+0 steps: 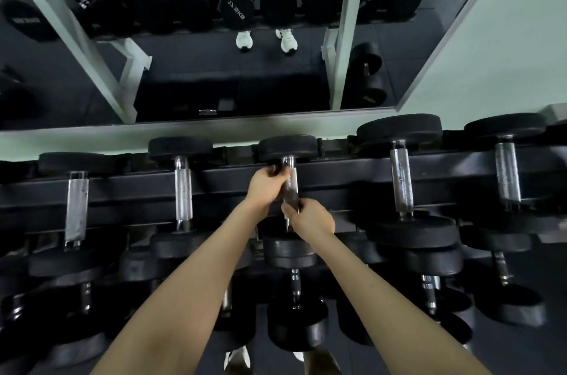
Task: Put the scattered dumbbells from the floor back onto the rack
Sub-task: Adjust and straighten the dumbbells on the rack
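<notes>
Up on the rack (129,190), left grip (264,187) and right grip (311,218) clench the handle (291,186) of a dumbbell (288,147) crowded between neighbouring dumbbells (183,187)

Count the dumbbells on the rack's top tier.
5: far left dumbbell, left-of-centre dumbbell, centre dumbbell held by left hand and right hand, right-of-centre dumbbell, far right dumbbell. More may sit beyond the frame.

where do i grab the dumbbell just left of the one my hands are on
Take that dumbbell, left of the held dumbbell, by its knurled metal handle, from above. It lies front to back across the rack rails, so the handle is bare on top; the round black heads at each end are too wide to wrap fingers round.
</notes>
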{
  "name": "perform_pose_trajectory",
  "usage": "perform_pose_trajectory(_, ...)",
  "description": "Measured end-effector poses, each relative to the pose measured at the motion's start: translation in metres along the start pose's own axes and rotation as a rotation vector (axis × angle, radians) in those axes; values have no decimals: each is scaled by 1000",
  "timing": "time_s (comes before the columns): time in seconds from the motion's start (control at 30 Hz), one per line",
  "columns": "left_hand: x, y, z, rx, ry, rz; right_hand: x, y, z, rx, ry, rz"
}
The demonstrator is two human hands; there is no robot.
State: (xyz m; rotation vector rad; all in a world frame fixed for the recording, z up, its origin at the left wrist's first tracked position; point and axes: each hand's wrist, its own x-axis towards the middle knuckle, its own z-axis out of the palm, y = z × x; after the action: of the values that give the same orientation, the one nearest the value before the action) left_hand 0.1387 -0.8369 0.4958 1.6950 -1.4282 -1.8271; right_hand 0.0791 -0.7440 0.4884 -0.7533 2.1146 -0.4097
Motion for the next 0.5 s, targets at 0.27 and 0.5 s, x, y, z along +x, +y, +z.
perform_pose_trajectory(0.27,-35,-25,-27,-165,170,24,-26,46,-47,-2,137,-108)
perform_pose_trajectory(0.5,-89,-48,-21,-170,226,18,-60,95,-83,120,269,-154)
